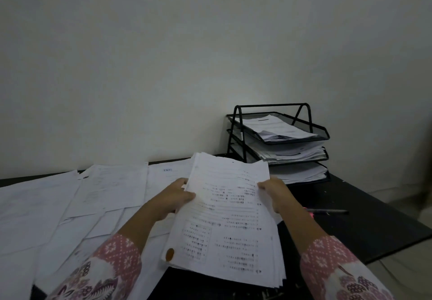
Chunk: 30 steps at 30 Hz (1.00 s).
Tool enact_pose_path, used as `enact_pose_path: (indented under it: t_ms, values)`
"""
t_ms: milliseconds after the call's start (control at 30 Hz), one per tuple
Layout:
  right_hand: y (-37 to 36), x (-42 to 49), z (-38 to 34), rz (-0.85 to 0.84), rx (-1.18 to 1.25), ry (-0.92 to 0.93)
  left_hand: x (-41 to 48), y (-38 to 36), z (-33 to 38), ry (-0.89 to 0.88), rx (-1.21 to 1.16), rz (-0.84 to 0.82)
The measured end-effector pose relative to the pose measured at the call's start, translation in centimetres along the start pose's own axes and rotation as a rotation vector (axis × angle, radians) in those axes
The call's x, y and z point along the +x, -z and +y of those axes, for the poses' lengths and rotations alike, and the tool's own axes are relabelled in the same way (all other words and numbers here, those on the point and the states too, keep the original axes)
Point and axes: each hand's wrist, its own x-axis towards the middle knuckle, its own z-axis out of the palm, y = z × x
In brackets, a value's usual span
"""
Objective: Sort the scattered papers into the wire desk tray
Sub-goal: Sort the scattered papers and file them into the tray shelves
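White printed stack of papers [224, 218] is pinched at its side edges by the left hand [174, 198] and right hand [275, 192], long axis pointing toward 12 o'clock. The black wire desk tray [278, 136] sits at 1 o'clock, loose sheets [70, 206] spread at 9 o'clock

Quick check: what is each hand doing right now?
Left hand: grips the paper stack by its left edge.
Right hand: grips the stack's right edge.
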Motion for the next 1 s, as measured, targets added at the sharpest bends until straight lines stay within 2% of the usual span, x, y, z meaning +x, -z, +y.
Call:
enact_pose_path:
  t_ms: [267, 433, 633, 733, 833, 1000]
  values:
    - [6.2, 1.3, 2.8, 0.081, -0.02, -0.166, 1.1, -6.2, 0.6, -0.026, -0.07, -0.169]
    - [9.0, 2.0, 2.7, 0.14, 0.013, -0.181, 1.7, -8.4, 1.6, -0.021, -0.14, -0.217]
    - [12.4, 3.0, 2.1, 0.222, 0.107, -0.196, 1.7, -9.4, 2.0, 0.022, -0.242, -0.457]
    - [13.6, 3.6, 2.0, 0.252, 0.121, -0.204, 1.4, -9.8, 2.6, 0.051, -0.215, -0.553]
    - [14.1, 3.8, 2.0, 0.224, 0.144, -0.197, 1.9, -10.8, 2.9, 0.016, -0.167, -0.481]
    - [14.7, 3.8, 2.0, 0.098, 0.184, -0.174, 3.3, -12.8, 3.8, -0.01, -0.219, -0.347]
